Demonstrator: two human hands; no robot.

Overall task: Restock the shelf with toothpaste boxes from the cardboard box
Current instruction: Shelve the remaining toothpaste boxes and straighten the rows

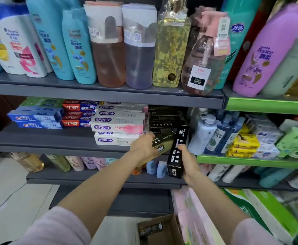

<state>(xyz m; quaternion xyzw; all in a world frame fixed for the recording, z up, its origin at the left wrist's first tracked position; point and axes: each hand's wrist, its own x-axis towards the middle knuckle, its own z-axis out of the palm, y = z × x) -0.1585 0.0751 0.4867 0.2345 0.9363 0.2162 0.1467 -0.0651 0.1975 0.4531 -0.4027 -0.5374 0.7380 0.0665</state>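
Head view: the placing step is judged to be in hand. A dark toothpaste box (163, 141) with a gold-toned face is gripped by the left hand (144, 146), fingers curled over its near end, and is held at the front edge of the middle shelf (38, 138), just below the stack of black boxes (167, 118). A second black toothpaste box (177, 152) is held nearly upright in the right hand (189, 161), fingers wrapped round its lower half, beside the first. The cardboard box (160, 230) is seen on the floor below, with stock inside. For the next move, the left-hand box would need to be levelled and slid in beside the white boxes (118, 127), with care that neighbouring stacks are not displaced.
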